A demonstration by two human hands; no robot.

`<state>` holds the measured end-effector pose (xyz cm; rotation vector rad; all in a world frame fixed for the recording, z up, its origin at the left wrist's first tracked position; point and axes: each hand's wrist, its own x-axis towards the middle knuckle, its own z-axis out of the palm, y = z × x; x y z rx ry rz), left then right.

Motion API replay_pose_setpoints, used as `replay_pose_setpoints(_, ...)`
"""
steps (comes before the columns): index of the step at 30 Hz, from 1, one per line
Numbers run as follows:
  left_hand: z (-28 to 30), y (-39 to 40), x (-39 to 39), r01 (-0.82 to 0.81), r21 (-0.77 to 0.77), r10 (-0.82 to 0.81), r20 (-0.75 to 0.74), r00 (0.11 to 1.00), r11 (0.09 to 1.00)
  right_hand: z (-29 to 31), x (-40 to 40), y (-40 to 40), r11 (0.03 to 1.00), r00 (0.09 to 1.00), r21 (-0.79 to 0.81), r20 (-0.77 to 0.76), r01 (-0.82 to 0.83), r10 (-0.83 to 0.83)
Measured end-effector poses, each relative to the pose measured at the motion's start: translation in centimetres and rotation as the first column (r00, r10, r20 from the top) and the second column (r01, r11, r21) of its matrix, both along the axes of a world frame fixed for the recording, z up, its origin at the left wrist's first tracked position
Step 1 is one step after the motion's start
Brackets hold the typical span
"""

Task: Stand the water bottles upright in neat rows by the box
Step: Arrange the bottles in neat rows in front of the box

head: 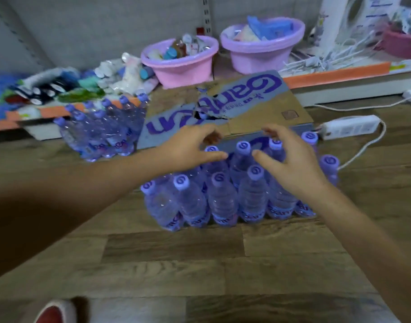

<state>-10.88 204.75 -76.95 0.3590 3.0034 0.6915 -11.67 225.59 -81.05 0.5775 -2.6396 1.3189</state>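
Several clear water bottles with purple caps [223,197] stand upright in rows on the wooden floor, just in front of a flat cardboard box [265,106] with purple lettering. A second cluster of bottles [101,127] stands to the left of the box. My left hand [192,148] hovers over the back row with fingers spread, holding nothing. My right hand [290,159] hovers beside it, fingers curved and apart above the caps, also holding nothing. The hands hide some back-row bottles.
Two pink basins [183,64] [262,50] full of small items sit on a low shelf behind the box. A white power strip [349,127] with its cord lies right of the box. A red shoe tip [52,311] shows at the bottom left.
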Motion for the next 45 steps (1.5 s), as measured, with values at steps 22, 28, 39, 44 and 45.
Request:
replay_pose_setpoints(22,-6.2,-43.5,-3.3,-0.684,0.339,0.689,0.127,0.714,0.646,1.3,-6.1,-37.4,0.96,0.925,0.097,0.309,-0.263,0.222)
replay_pose_setpoints(28,-7.9,-45.5,-8.6,-0.633,0.49,0.645,0.171,0.744,0.6,-3.7,-10.4,-47.1,0.988,0.885,0.049,0.453,-0.149,0.111)
replay_pose_setpoints(39,-13.3,-48.3,-11.2,-0.508,0.337,0.517,0.072,0.853,0.793,-9.9,-16.3,-55.5,1.0,0.922,-0.021,0.387,-0.02,0.027)
replay_pose_setpoints(44,-13.5,-48.2,-11.0,-0.464,0.09,0.465,0.005,0.885,0.882,-9.8,-15.4,-53.7,0.996,0.945,0.065,0.323,-0.068,0.043)
replay_pose_setpoints(45,-13.6,-48.0,-10.4,-0.452,0.074,0.454,-0.007,0.891,0.889,-9.8,-14.8,-53.3,0.995,0.949,0.066,0.313,-0.074,0.049)
